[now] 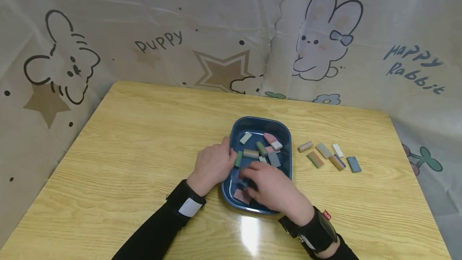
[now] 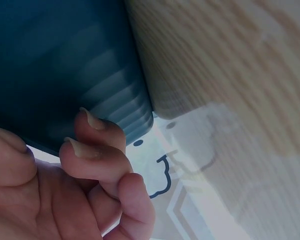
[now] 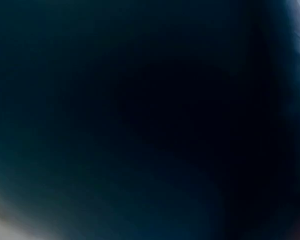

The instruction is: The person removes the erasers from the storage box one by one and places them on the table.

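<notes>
Inside the tray, head view shows blocks — left wrist, its ribbed wall.

1. Blue tray: deep, round-cornered, upright on the tabletop, long sides running near to far.
2. Pink block: lying at the tray's near end.
3. Green block: by its left wall.
4. White block: far left inside.
5. Grey-blue block: right side inside.
6. Beige cylinder: on its side, outside, right of the tray.
</notes>
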Demonstrator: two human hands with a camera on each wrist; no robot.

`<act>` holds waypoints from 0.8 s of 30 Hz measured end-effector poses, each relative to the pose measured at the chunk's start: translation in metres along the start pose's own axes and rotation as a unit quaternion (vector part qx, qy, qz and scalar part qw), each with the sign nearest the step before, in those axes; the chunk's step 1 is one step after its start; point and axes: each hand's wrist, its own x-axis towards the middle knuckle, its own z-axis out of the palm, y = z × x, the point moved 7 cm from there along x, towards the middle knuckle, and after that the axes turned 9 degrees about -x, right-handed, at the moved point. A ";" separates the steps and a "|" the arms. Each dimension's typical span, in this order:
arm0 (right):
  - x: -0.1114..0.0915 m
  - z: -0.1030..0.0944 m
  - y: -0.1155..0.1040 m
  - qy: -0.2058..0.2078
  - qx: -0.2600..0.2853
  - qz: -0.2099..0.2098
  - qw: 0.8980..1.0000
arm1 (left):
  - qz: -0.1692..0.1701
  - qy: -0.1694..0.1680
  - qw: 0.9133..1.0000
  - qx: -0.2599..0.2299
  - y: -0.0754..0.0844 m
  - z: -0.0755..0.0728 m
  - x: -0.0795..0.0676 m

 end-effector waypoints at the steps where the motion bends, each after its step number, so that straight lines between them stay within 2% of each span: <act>1: 0.002 0.008 -0.006 -0.013 0.006 -0.019 1.000 | 0.000 0.001 1.000 0.000 0.000 0.000 0.000; 5: 0.006 0.027 -0.017 -0.032 0.029 -0.061 0.997 | 0.004 0.001 1.000 -0.003 0.001 0.000 0.000; 10: 0.008 0.030 -0.017 -0.035 0.029 -0.069 0.997 | 0.002 -0.002 1.000 -0.006 0.001 0.001 0.000; 13: 0.006 0.026 -0.010 -0.034 0.029 -0.059 0.997 | -0.002 -0.004 1.000 -0.004 0.001 0.001 0.000; 16: 0.001 0.007 0.006 -0.013 0.038 -0.026 0.999 | 0.000 -0.002 1.000 -0.001 0.001 0.001 0.001; 19: -0.009 -0.022 0.030 0.027 0.041 0.027 0.998 | 0.001 -0.003 1.000 -0.007 0.001 0.002 0.001; 22: -0.023 -0.046 0.062 0.055 0.037 0.092 0.994 | -0.002 -0.008 1.000 -0.015 0.000 0.002 0.001; 24: -0.032 -0.056 0.083 0.066 0.026 0.129 0.989 | -0.003 -0.009 1.000 -0.016 0.000 0.002 0.000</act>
